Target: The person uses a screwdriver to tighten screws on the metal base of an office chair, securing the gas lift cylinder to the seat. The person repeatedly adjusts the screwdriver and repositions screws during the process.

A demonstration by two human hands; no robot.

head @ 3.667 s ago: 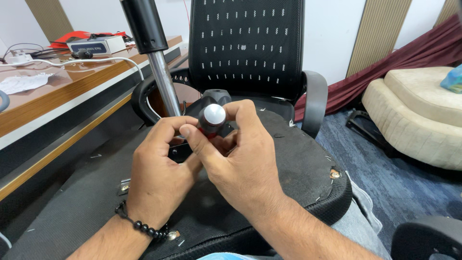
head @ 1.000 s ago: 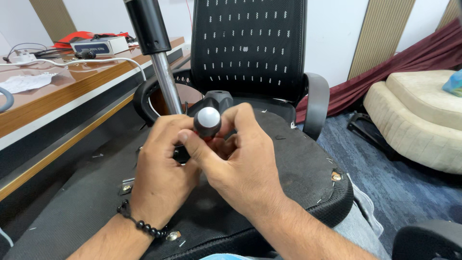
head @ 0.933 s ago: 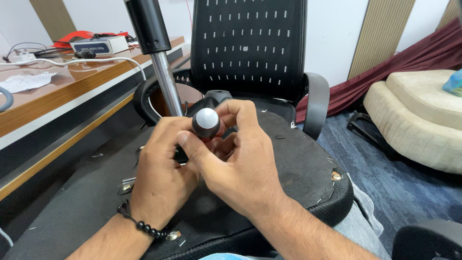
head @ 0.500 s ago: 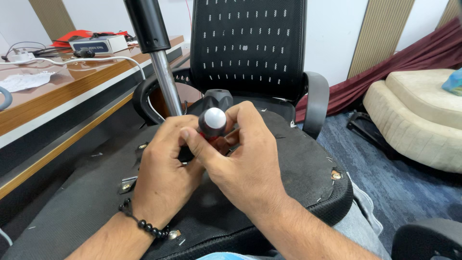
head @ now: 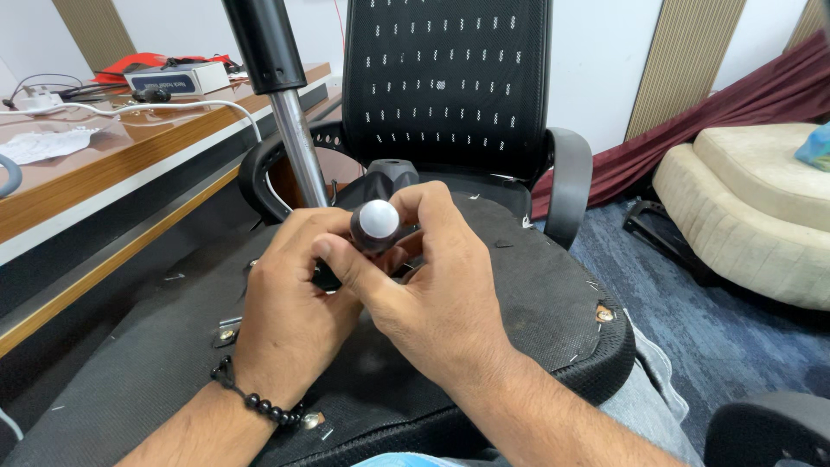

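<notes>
Both my hands grip a screwdriver handle (head: 377,223), dark with a white round cap, held upright over the underside of an overturned office chair seat (head: 536,311). My left hand (head: 290,316), with a black bead bracelet on the wrist, wraps the handle from the left. From the right, my right hand (head: 428,290) closes its fingers round the handle. The tool's shaft and tip are hidden behind my fingers. A chrome gas-lift column (head: 298,147) with a black sleeve rises just behind my hands.
An upright black mesh office chair (head: 445,86) stands behind the seat. A wooden desk (head: 112,164) with cables, papers and a small box runs along the left. A beige cushioned seat (head: 752,216) and dark red cloth (head: 743,95) are at the right.
The hands have shifted slightly on the handle, and the white cap has wobbled a little left and right while staying in the same spot. Nothing was let go.
</notes>
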